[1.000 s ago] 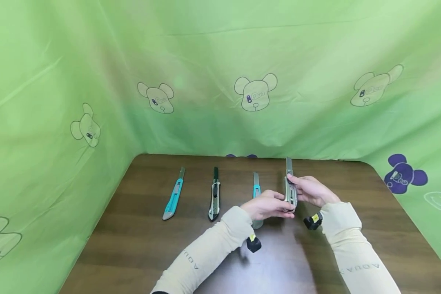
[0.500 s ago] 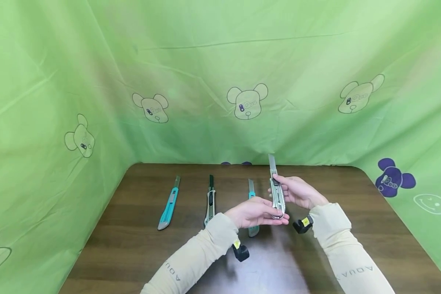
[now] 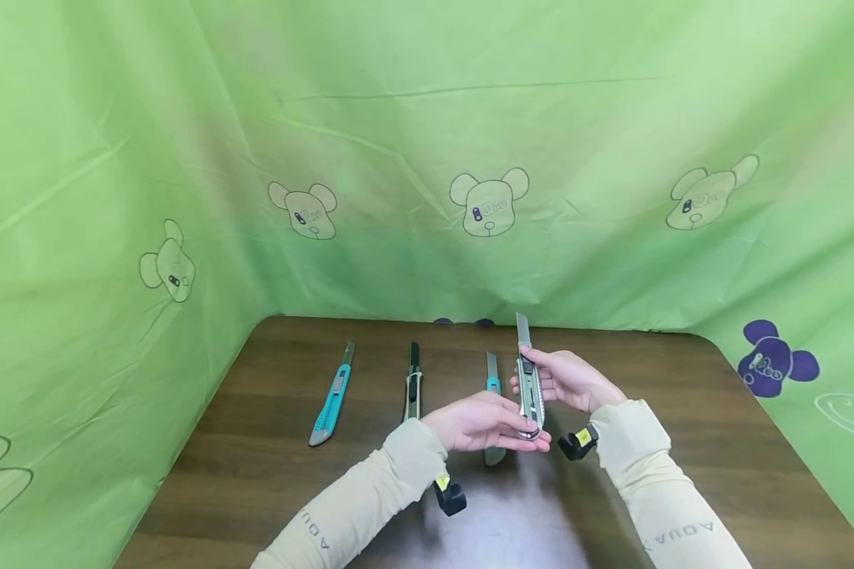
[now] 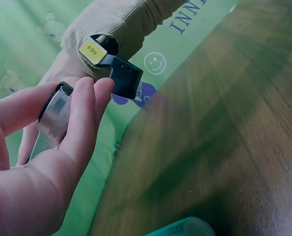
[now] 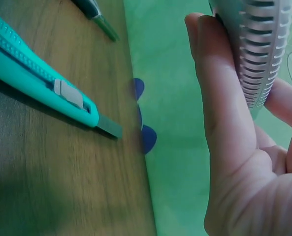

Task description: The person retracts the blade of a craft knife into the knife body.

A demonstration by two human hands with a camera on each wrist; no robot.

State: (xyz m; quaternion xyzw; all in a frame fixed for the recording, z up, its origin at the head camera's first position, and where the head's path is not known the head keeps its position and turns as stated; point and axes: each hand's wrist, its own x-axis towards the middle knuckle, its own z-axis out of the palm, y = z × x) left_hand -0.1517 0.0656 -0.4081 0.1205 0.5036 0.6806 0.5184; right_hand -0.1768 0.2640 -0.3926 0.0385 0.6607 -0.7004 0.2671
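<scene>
Both hands hold a silver snap-off utility knife (image 3: 531, 395) over the table, its bare blade pointing to the back. My left hand (image 3: 473, 423) pinches the rounded bottom end, thumb on top and fingers beneath. Higher up, my right hand (image 3: 572, 379) grips the body, with the thumb beside the black slider. In the left wrist view the end of the silver knife (image 4: 57, 115) sits between thumb and fingers. The right wrist view shows the ridged edge of its handle (image 5: 258, 54) in the fingers. A turquoise utility knife (image 3: 493, 385) lies beneath, partly hidden by my left hand.
On the brown wooden table (image 3: 256, 474) lie a second turquoise utility knife (image 3: 332, 401) at the left and a silver-and-black utility knife (image 3: 413, 386) beside it, all with blades out toward the back. A green printed curtain (image 3: 398, 197) encloses the back and sides.
The silver knife has moved left in both hands, closer to the turquoise one, and its face has turned more toward the head camera. The grip stays the same; the head view has shifted slightly.
</scene>
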